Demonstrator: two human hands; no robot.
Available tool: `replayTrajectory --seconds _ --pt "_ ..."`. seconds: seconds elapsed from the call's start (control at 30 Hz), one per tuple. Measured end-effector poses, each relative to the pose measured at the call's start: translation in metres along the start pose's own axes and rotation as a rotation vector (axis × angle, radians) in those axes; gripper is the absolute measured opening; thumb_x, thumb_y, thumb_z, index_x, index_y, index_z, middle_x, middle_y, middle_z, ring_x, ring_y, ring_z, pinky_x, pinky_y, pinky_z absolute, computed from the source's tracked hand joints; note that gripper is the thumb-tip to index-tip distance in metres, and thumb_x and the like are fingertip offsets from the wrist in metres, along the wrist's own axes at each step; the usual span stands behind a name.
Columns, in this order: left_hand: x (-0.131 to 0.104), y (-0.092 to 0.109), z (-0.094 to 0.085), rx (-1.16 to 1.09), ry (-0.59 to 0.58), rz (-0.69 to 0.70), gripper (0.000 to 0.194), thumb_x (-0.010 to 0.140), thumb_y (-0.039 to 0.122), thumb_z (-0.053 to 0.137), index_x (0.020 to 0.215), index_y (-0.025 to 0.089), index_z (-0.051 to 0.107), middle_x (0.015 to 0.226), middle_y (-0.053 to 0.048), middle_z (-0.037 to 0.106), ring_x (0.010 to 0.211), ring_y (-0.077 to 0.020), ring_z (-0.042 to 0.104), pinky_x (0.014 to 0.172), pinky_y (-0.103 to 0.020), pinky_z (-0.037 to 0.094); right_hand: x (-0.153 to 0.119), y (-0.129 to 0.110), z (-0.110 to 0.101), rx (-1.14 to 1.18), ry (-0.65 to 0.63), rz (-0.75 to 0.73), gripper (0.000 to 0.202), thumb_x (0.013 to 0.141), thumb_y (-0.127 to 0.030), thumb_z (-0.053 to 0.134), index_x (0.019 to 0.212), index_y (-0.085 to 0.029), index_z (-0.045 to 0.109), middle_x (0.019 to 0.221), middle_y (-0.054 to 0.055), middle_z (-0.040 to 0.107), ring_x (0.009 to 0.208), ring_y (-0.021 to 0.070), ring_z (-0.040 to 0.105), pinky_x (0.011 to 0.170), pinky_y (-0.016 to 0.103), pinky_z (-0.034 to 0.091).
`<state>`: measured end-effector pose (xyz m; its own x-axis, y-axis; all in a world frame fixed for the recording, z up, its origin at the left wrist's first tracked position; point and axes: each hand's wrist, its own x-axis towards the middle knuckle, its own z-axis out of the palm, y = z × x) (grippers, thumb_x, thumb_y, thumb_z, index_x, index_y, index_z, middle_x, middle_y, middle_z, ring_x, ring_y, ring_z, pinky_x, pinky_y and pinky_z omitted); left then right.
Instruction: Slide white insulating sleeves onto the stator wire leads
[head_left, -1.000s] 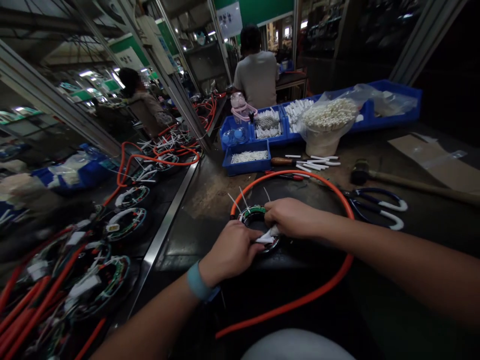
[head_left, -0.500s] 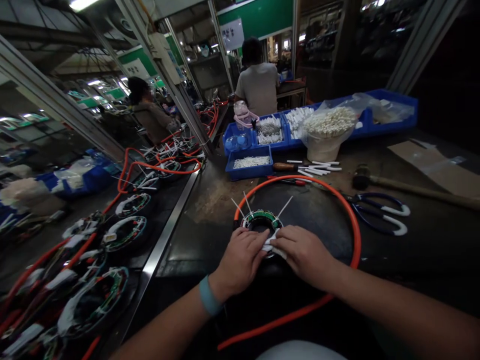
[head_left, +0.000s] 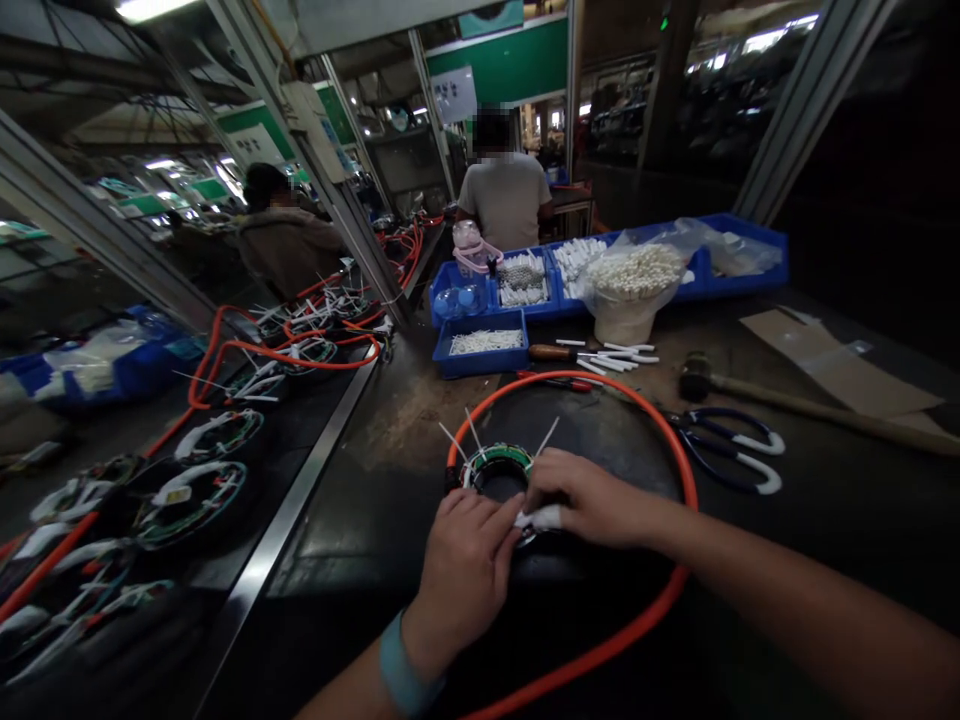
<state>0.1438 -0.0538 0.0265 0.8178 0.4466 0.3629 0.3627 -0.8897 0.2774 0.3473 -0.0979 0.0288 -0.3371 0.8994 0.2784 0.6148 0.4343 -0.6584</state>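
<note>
A ring-shaped part (head_left: 499, 455) with a green board and white ties standing up from it lies on the dark bench, joined to a thick orange cable (head_left: 686, 480) that loops around to the right. My left hand (head_left: 469, 560) is closed at the ring's near left side, thumb and fingertips pinching white sleeving (head_left: 544, 517). On the ring's right side is my right hand (head_left: 589, 497), its fingers curled down at the ring's inner edge beside the white sleeving. What its fingertips hold is hidden.
Blue bins (head_left: 480, 340) of white pieces and a bagged tub (head_left: 626, 300) stand behind. Scissors (head_left: 735, 445), a mallet (head_left: 697, 378) and cardboard (head_left: 832, 360) lie right. More rings (head_left: 195, 500) sit on the left line, beyond a metal edge (head_left: 289, 510). Two people sit further back.
The whole view has shifted. My right hand has moved from the white sleeving toward the ring's upper right, and more of the sleeving shows. My left hand stays at the ring.
</note>
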Motion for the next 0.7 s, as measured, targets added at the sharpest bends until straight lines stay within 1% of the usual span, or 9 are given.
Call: replayTrajectory --seconds 0.07,0.1,0.13,0.17,0.23,0.3,0.4,0.57,0.7 --pt "-0.001 0.002 0.0 -0.004 0.017 -0.014 0.03 0.087 0.014 0.045 0.114 0.018 0.059 0.08 -0.005 0.063 0.075 -0.0193 0.055 0.079 -0.042 0.042 0.001 0.025 -0.034 -0.011 0.064 0.074 0.006 0.08 -0.017 0.061 0.082 -0.02 0.066 0.081 -0.002 0.064 0.077 0.0127 0.058 0.072 0.023 0.044" --pt "-0.002 0.004 0.001 -0.01 0.024 -0.023 0.031 0.087 0.014 0.045 0.114 0.018 0.059 0.08 -0.005 0.063 0.075 -0.0192 0.054 0.079 -0.042 0.042 0.003 0.04 -0.055 -0.124 0.255 0.212 0.007 0.08 -0.018 0.06 0.083 -0.02 0.066 0.08 -0.001 0.065 0.075 0.0126 0.059 0.07 0.022 0.044" --pt "-0.003 0.004 0.001 -0.017 0.029 -0.031 0.03 0.086 0.014 0.045 0.113 0.017 0.059 0.081 -0.006 0.063 0.075 -0.0192 0.054 0.079 -0.042 0.042 0.007 0.055 -0.079 -0.332 0.531 0.43 0.01 0.081 -0.019 0.058 0.087 -0.019 0.065 0.084 0.0 0.066 0.077 0.0131 0.06 0.07 0.022 0.044" --pt "-0.003 0.005 0.002 -0.026 0.034 -0.04 0.03 0.086 0.014 0.045 0.113 0.017 0.059 0.082 -0.006 0.063 0.076 -0.0192 0.055 0.081 -0.043 0.042 0.011 0.071 -0.103 -0.423 0.68 0.525 0.018 0.083 -0.017 0.053 0.098 -0.014 0.063 0.094 0.007 0.065 0.084 0.0165 0.059 0.072 0.025 0.043" --pt "-0.004 0.006 0.002 -0.044 0.032 -0.058 0.031 0.086 0.014 0.046 0.114 0.018 0.058 0.084 -0.006 0.063 0.078 -0.0192 0.055 0.083 -0.043 0.042 0.02 0.1 -0.143 -0.534 0.802 0.62 0.033 0.083 -0.016 0.049 0.114 -0.006 0.054 0.109 0.02 0.059 0.094 0.0255 0.056 0.072 0.034 0.039" --pt "-0.005 0.006 0.002 -0.058 0.026 -0.071 0.032 0.085 0.015 0.047 0.115 0.019 0.057 0.086 -0.006 0.063 0.08 -0.0193 0.055 0.084 -0.043 0.041 0.026 0.122 -0.17 -0.788 0.711 0.749 0.032 0.084 -0.017 0.05 0.114 -0.008 0.056 0.113 0.023 0.057 0.096 0.0292 0.055 0.064 0.034 0.034" --pt "-0.006 0.006 0.002 -0.07 0.029 -0.08 0.033 0.083 0.015 0.049 0.116 0.018 0.057 0.087 -0.006 0.064 0.081 -0.0192 0.056 0.086 -0.043 0.04 0.024 0.144 -0.185 -0.991 0.575 0.806 0.022 0.086 -0.018 0.048 0.1 -0.015 0.064 0.106 0.017 0.062 0.09 0.0272 0.057 0.057 0.032 0.03" --pt "-0.006 0.005 0.003 -0.072 0.034 -0.065 0.032 0.085 0.019 0.048 0.116 0.019 0.056 0.087 -0.005 0.065 0.081 -0.0185 0.056 0.087 -0.042 0.039 0.012 0.163 -0.19 -0.936 0.669 0.774 0.025 0.078 -0.013 0.059 0.102 -0.016 0.066 0.104 0.012 0.066 0.093 0.0234 0.058 0.063 0.031 0.037" --pt "-0.007 0.003 0.005 -0.05 0.03 -0.062 0.032 0.086 0.022 0.048 0.116 0.02 0.057 0.086 -0.005 0.066 0.081 -0.0183 0.057 0.088 -0.042 0.039 0.015 0.149 -0.191 -0.698 0.88 0.699 0.026 0.08 -0.013 0.056 0.102 -0.007 0.068 0.103 0.018 0.065 0.097 0.0222 0.058 0.063 0.033 0.037"
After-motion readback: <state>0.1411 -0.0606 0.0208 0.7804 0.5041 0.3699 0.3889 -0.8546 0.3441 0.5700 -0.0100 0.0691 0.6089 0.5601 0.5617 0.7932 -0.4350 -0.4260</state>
